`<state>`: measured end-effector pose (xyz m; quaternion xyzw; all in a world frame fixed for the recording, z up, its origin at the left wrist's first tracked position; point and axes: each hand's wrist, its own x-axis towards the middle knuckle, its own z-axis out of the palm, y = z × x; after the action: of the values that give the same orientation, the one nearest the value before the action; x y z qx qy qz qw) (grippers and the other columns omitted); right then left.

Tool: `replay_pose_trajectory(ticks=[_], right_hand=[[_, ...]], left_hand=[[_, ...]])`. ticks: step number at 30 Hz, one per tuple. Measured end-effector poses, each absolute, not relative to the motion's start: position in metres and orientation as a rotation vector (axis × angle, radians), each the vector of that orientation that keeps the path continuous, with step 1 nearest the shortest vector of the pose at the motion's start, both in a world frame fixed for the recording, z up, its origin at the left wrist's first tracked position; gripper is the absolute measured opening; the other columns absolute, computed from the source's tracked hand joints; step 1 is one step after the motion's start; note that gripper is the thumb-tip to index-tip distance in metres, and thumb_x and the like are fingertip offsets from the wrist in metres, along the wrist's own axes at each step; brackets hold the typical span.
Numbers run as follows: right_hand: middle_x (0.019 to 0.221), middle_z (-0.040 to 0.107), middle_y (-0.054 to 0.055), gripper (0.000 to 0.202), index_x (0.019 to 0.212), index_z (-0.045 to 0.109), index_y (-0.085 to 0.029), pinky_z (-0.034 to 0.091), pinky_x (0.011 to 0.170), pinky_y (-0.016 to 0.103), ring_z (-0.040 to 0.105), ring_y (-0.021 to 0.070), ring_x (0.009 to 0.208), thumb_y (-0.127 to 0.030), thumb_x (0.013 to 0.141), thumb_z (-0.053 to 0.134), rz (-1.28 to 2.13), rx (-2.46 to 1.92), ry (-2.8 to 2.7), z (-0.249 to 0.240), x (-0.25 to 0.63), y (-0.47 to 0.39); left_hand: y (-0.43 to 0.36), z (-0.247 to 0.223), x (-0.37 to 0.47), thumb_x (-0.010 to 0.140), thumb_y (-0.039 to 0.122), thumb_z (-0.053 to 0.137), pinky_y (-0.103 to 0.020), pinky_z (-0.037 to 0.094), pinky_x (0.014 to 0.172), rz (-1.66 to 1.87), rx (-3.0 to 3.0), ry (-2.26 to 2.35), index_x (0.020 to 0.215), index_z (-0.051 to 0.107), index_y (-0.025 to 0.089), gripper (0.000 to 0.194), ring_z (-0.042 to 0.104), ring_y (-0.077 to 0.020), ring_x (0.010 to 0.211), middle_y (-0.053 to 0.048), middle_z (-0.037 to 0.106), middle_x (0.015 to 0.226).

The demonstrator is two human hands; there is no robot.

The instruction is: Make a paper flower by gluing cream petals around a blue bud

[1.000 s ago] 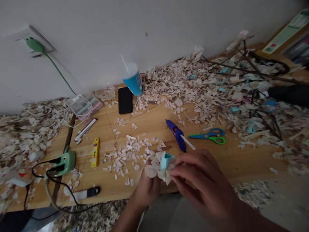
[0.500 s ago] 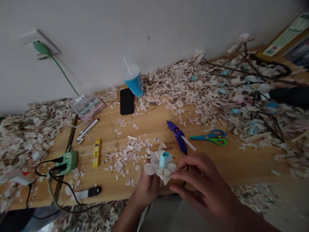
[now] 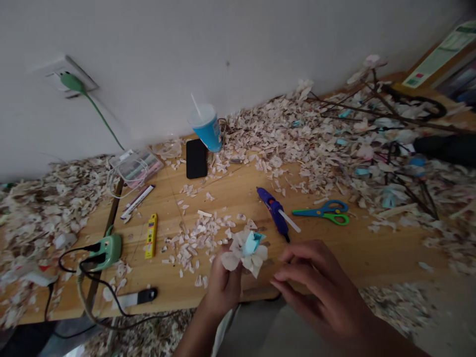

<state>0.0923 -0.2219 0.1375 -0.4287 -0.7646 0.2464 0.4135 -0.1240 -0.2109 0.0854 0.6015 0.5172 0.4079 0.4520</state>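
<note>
My left hand (image 3: 225, 282) is closed around the lower part of a handmade flower (image 3: 232, 259), its pale petals spread round a light-blue folded centre (image 3: 253, 243). Whatever stem lies inside the fist is hidden. Just right of the flower and apart from it, my right hand (image 3: 316, 285) hovers with curved fingers, thumb and fingertips close to one another; nothing shows between them. Beyond the hands lies a purple glue gun (image 3: 273, 210) with a white glue stick (image 3: 290, 221) in its back. Blue-and-green scissors (image 3: 323, 213) rest to its right.
Loose pale petals (image 3: 260, 129) cover the table's back and right, with branches (image 3: 386, 109) among them. A blue cup (image 3: 207, 130), black phone (image 3: 196, 158), yellow box (image 3: 150, 236), marker (image 3: 137, 202), scraper (image 3: 137, 297) and green power adapter (image 3: 109, 252) with cables stand leftward.
My right hand has drawn back to the right, off the petals. The flower has tilted slightly in my left hand. The whole view has shifted a little.
</note>
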Motion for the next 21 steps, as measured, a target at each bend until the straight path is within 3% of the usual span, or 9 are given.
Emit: replay_pose_trajectory(ticks=[3, 6, 11, 21], right_hand=[[0.108, 0.053, 0.007, 0.024, 0.11, 0.059, -0.017, 0.048, 0.083, 0.028, 0.054, 0.0158, 0.098, -0.003, 0.091, 0.061, 0.657, -1.069, -1.938, 0.135, 0.096, -0.229], [0.109, 0.054, 0.007, 0.027, 0.117, 0.059, -0.016, 0.047, 0.086, 0.028, 0.054, 0.0161, 0.1, -0.004, 0.092, 0.061, 0.609, -1.108, -1.947, 0.134, 0.091, -0.23], [0.116, 0.053, 0.008, 0.032, 0.127, 0.056, -0.019, 0.047, 0.091, 0.03, 0.055, 0.0174, 0.106, -0.016, 0.096, 0.061, 0.499, -1.175, -1.932, 0.136, 0.076, -0.222], [0.115, 0.054, 0.006, 0.024, 0.118, 0.055, -0.023, 0.046, 0.096, 0.029, 0.055, 0.0171, 0.111, -0.021, 0.095, 0.063, 0.599, -1.302, -1.733, 0.136, 0.068, -0.223]], left_hand=[[-0.206, 0.088, -0.125, 0.095, 0.029, 0.058, -0.024, 0.051, 0.068, 1.119, 1.436, 1.308, 0.085, 0.062, 0.019, 0.015, 0.061, -0.0155, 0.071, -0.004, 0.067, 0.078], [-0.206, 0.086, -0.123, 0.09, 0.026, 0.066, -0.019, 0.047, 0.062, 1.197, 1.314, 1.293, 0.082, 0.06, 0.019, 0.012, 0.057, -0.0116, 0.064, 0.001, 0.062, 0.072], [-0.213, 0.084, -0.114, 0.089, 0.026, 0.069, -0.018, 0.048, 0.065, 1.195, 1.163, 1.232, 0.084, 0.06, 0.02, 0.012, 0.057, -0.011, 0.068, 0.001, 0.062, 0.076], [-0.219, 0.086, -0.108, 0.093, 0.032, 0.064, -0.017, 0.046, 0.061, 1.256, 1.106, 1.189, 0.085, 0.06, 0.02, 0.015, 0.053, -0.0093, 0.063, 0.002, 0.06, 0.072]])
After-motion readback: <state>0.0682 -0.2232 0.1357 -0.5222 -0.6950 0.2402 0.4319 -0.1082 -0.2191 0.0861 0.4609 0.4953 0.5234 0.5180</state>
